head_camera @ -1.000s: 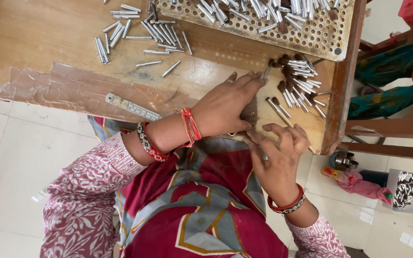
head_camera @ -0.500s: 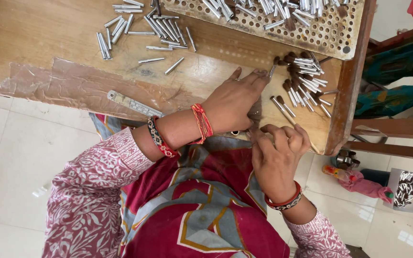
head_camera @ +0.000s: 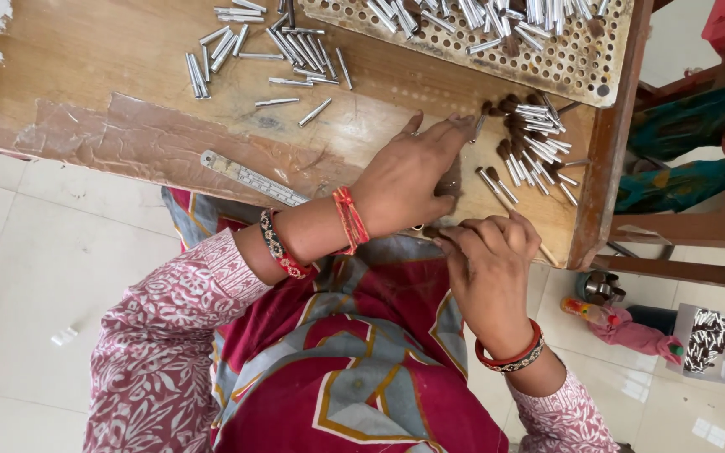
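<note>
Head view: the left hand lies palm-down on the worn wooden counter, fingers stretched toward a cluster of short silver metal tubes with dark brown tips; its fingertips just reach one thin tube at the cluster's edge, so its grip is released, pressing rather than clasping. The right hand sits just beside it at the counter's near edge, fingers curled inward; whether that grip clasps anything cannot be told. A loose scatter of plain silver metal tubes lies well apart at the counter's far side. A perforated beige tray carries more tubes. A steel ruler rests near the left wrist.
</note>
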